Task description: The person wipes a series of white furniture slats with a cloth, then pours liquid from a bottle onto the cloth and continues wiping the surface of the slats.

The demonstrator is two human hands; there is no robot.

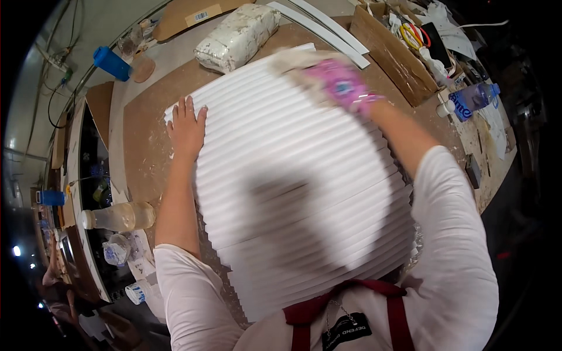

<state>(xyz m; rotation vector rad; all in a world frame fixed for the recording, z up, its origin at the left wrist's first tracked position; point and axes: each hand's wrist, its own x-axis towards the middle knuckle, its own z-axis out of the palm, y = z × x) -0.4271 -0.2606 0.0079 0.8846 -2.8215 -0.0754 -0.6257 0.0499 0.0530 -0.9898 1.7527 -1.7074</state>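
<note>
A large white ribbed panel (pixel 281 134), made up of long parallel strips, lies across the table in front of me. My left hand (pixel 186 130) rests flat on its far left edge, fingers spread. Over the panel's far right part is my right hand (pixel 341 85), in a pink glove and smeared by motion. It has a beige cloth (pixel 293 61) under and around its fingers, against the ribbed surface. The right fingertips are hidden by the cloth and the blur. My head's shadow falls on the middle of the panel.
Beyond the panel lie a plastic-wrapped block (pixel 237 38) and loose white strips (pixel 322 29). A cardboard box (pixel 392 55) of tools stands far right, near a water bottle (pixel 474 99). On the left are a blue cup (pixel 111 63) and a bottle of cloudy liquid (pixel 120 217).
</note>
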